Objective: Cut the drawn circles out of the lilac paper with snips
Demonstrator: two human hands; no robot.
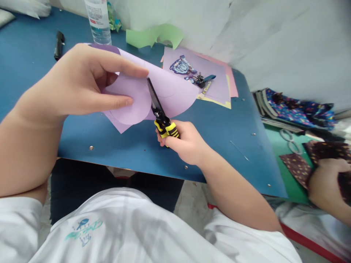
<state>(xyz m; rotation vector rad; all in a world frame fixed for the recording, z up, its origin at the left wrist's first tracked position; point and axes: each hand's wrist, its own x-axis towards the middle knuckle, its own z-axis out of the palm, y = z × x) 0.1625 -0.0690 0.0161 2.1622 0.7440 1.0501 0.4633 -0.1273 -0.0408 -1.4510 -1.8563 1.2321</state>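
Note:
My left hand (82, 80) pinches a curled sheet of purple paper (175, 86), with the thumb and index finger on its near side. In my right hand (186, 140) are black and yellow scissors (161, 117), their blades pointing up and to the left along a curved edge of the paper. The blade tips lie just below my left index fingertip, and the blades look nearly closed. A rounded flap of the paper hangs left of the blades, under my left thumb. Part of the sheet is hidden behind my left hand.
On the blue table (219, 146) stand a water bottle (99, 23), a black marker (58, 45), a green paper scrap (153, 35) and stacked coloured sheets (219, 78) bearing small items. At the right, another person's hand (329, 182) is over patterned material on a green table (276, 146).

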